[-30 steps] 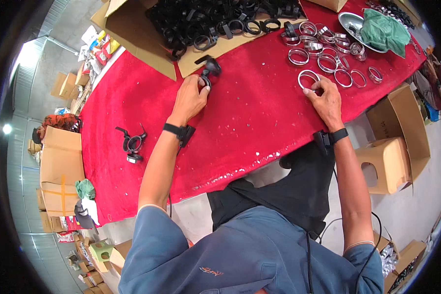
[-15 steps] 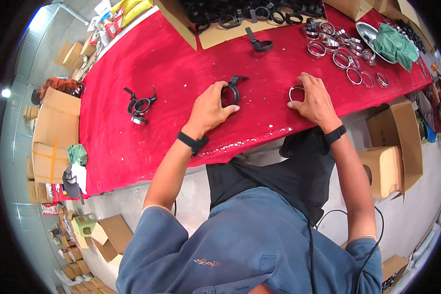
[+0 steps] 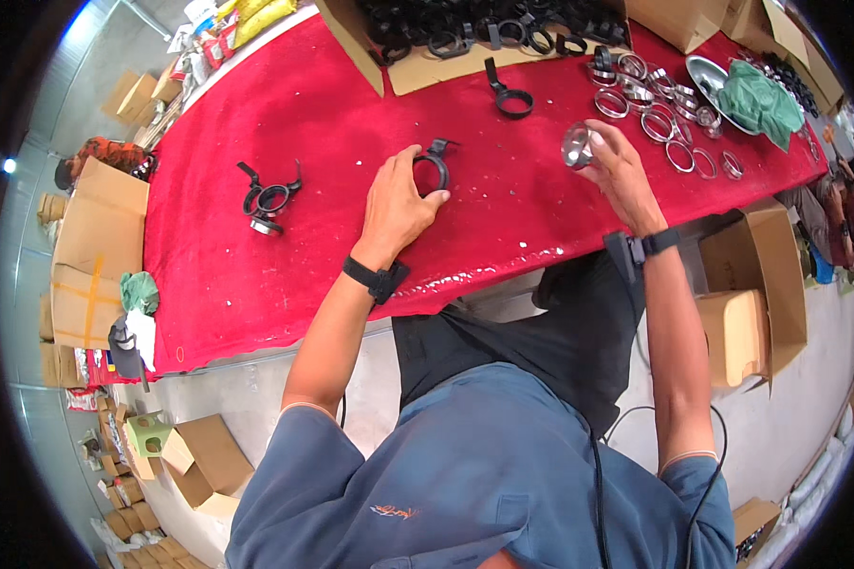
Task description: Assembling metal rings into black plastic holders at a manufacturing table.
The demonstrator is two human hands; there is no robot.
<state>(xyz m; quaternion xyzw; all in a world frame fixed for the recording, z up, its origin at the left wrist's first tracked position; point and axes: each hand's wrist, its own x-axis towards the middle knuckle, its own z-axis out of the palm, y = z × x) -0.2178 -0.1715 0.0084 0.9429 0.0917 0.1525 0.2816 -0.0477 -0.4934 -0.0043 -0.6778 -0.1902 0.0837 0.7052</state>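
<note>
My left hand (image 3: 400,202) grips a black ring with a short arm (image 3: 433,171) between thumb and fingers, low over the red cloth. In my right hand (image 3: 621,175) is a silver metal ring (image 3: 577,146), pinched and tilted so its inside shows. Ahead of my hands a single black ring with an upright arm (image 3: 512,101) lies on the cloth. To the left sits a small cluster of black rings (image 3: 273,197), with a silver band at its near side. Many loose silver rings (image 3: 657,123) are spread at the right.
A cardboard box (image 3: 351,43) full of black rings stands at the far edge of the red-covered table (image 3: 285,114). At the far right are a metal dish (image 3: 709,81) and a green plastic bag (image 3: 757,102). An open carton (image 3: 783,284) stands below the table's right side.
My right hand has lifted the silver ring and turned it, moving slightly away from me. My left hand has shifted a little left with the black ring.
</note>
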